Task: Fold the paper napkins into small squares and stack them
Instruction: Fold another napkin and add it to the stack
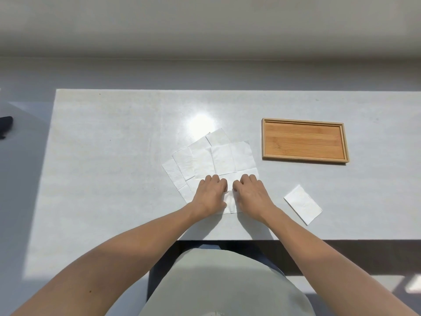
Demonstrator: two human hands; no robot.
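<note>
**Now pressing the near edge of the top napkin, both hands side by side**

Starting left of the hands: lying fanned on the table (pixel 102 156), several unfolded napkins (pixel 182 165), overlapping, spreading up and away from the knuckles. Worth leaving these flat and undisturbed while working only the sheet on top.

Resting on the near part of the top napkin (pixel 234 158): left hand (pixel 210 193), fingers curled under, knuckles forward, palm down. Pinching the paper or merely pressing it — cannot tell, fingertips being tucked out of sight. Showing between the two hands, a slightly puckered strip of the same sheet, suggesting paper being gathered or lifted there.

Just beside, nearly touching the left: right hand (pixel 251 192), likewise curled and palm down on the same edge; grasp also not readable.

Doing this well, as a judgement: taking one ply only, lifting the near edge evenly with both hands, carrying it over to meet the far edge, lining up the corners before flattening, then running fingers outward along the crease. Pulling unevenly likely skewing the fold or dragging the lower sheets.

Right of the right hand, near it but apart: one folded napkin (pixel 303 204), lying alone. Further right and beyond the knuckles: wooden tray (pixel 264 140), holding nothing.
</note>
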